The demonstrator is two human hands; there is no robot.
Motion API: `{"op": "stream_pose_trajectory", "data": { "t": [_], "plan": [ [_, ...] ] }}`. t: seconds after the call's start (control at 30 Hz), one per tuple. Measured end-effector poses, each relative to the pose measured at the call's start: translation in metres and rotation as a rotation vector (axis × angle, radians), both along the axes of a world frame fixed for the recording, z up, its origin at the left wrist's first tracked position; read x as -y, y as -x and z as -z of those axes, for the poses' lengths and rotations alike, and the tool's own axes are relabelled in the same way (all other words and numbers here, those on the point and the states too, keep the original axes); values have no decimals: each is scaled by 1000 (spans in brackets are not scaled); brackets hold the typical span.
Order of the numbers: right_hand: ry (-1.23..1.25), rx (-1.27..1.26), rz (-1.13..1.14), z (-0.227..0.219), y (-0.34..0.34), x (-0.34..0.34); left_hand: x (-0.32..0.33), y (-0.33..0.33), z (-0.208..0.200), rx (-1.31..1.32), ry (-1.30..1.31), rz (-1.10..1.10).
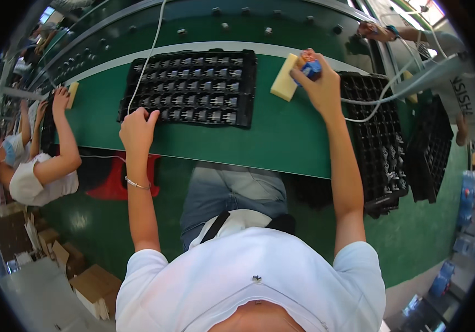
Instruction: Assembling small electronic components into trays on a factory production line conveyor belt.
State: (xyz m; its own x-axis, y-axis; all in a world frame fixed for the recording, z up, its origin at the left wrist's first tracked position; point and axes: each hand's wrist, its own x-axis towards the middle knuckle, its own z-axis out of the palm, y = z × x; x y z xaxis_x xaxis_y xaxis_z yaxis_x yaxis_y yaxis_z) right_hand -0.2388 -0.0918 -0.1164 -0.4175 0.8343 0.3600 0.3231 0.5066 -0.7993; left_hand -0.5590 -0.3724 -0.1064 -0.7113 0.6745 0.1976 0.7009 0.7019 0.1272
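Note:
A black compartment tray (193,88) lies on the green table, its rows filled with small dark parts with shiny metal pins. My left hand (136,133) is at the tray's near left corner, fingertips closed together. A thin white cord (148,61) runs down across the tray to those fingers; whether they pinch the cord, the tray rim or something small is hidden. To the right of the tray, my right hand (323,86) grips a small blue and orange object (310,67) of unclear kind. It is held against or just above a pale yellow sponge-like block (285,78).
More black trays (373,138) are stacked at the table's right end, with white cables (384,99) looping over them. A co-worker (43,166) in a mask works at the left. Another person's arm (384,33) reaches in at the far right. Cardboard boxes (96,285) stand at lower left.

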Motion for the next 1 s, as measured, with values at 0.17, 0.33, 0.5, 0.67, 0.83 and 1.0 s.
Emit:
{"op": "stream_pose_trajectory", "data": {
  "t": [0.17,0.33,0.5,0.67,0.83,1.0],
  "plan": [
    [-184,75,72,-2,5,12,-5,8,-3,143,-187,70],
    [-202,75,53,1,3,13,-11,-9,-7,817,-665,181],
    [-193,88,57,2,4,14,-33,-54,8,1151,-892,365],
    [-174,74,60,2,3,13,-51,-84,17,1200,-886,412],
    [-182,88,68,2,3,11,-57,-93,27,1111,-843,438],
    [-238,26,53,2,14,7,-54,-93,28,1068,-876,438]
  ]
}}
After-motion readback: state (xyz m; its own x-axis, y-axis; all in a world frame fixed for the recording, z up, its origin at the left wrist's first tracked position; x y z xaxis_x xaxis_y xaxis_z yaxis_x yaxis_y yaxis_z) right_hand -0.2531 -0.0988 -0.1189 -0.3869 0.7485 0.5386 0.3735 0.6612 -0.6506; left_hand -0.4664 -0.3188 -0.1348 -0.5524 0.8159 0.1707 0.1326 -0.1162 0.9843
